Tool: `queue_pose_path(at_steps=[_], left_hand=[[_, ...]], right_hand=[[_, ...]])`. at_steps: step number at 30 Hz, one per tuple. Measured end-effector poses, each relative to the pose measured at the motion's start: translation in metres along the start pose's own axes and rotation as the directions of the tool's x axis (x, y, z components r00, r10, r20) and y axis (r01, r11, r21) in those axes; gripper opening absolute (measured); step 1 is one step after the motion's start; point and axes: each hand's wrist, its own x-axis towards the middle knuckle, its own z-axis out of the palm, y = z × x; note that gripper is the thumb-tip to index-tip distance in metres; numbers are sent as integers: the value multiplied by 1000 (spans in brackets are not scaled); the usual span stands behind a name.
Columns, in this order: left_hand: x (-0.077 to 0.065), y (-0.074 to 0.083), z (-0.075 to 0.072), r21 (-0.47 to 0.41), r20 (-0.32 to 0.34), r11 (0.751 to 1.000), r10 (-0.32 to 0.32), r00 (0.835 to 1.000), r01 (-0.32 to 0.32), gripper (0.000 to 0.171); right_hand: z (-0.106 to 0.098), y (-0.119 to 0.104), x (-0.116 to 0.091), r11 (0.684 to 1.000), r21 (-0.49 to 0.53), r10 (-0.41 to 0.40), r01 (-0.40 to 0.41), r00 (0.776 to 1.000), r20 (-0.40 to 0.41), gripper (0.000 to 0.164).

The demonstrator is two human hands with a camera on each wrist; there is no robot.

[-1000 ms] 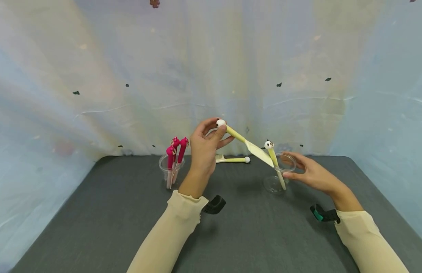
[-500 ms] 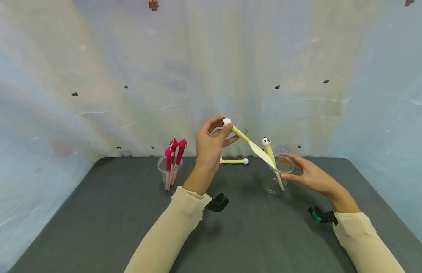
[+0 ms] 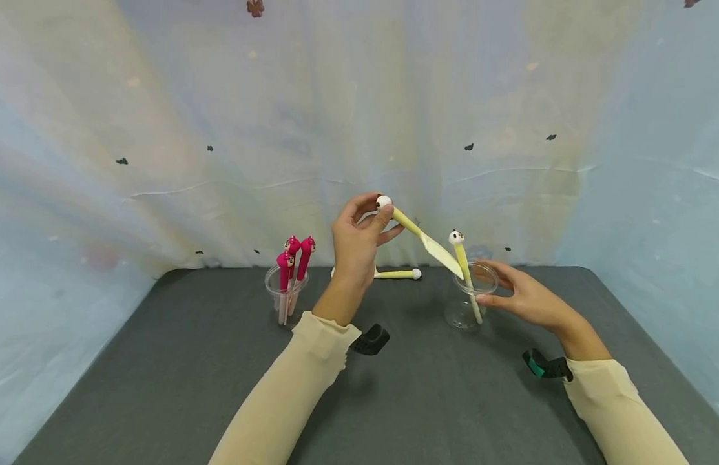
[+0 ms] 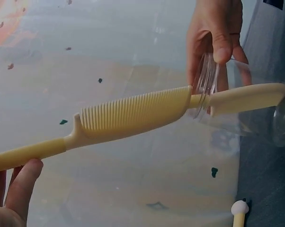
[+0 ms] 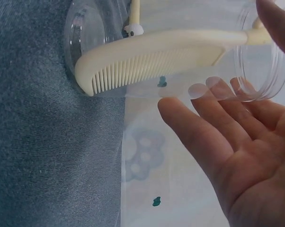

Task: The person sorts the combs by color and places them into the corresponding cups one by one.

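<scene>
My left hand [image 3: 356, 242] pinches a pale yellow comb [image 3: 440, 255] by its handle, close to the white animal-head end. The comb slants down to the right, its toothed end at the mouth of a clear plastic jar [image 3: 459, 316]. Inside that jar leans a second yellow comb [image 5: 147, 45], teeth down and head sticking out above the rim. My right hand [image 3: 530, 297] holds the jar near its rim, thumb in front and fingers behind. A third yellow-handled comb [image 3: 396, 274] lies at the table's back, its toothed part mostly hidden behind my left hand.
To the left, another clear cup [image 3: 272, 284] holds three items with bright pink handles [image 3: 305, 258] and pale lower ends. The dark grey table [image 3: 440, 400] ends at a pale patterned curtain [image 3: 312, 129] close behind the jar and cup.
My left hand has shifted slightly right and up with its comb, now covering the lying comb's teeth. My right hand stays at the jar, which still stands in place.
</scene>
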Motion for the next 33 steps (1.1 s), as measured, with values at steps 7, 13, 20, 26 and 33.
queue_pose_path(at_steps=[7, 13, 20, 26, 33], left_hand=[[4, -9, 5, 21, 5, 999, -35, 999, 35, 35], [5, -18, 17, 74, 27, 995, -61, 998, 59, 31], [1, -31, 24, 155, 103, 984, -102, 990, 85, 33], [-5, -41, 27, 156, 123, 981, -135, 983, 115, 33], [-10, -49, 40, 285, 161, 954, -138, 977, 88, 32]], right_hand=[[1, -1, 0, 1000, -12, 11, -11, 1000, -6, 78], [0, -2, -1, 999, -18, 30, -30, 999, -11, 80], [-1, -3, 0, 998, -8, 57, -57, 998, -8, 83], [1, 1, -2, 1000, 14, -6, 6, 1000, -20, 73], [4, 5, -1, 1000, 5, -14, 14, 999, -28, 73]])
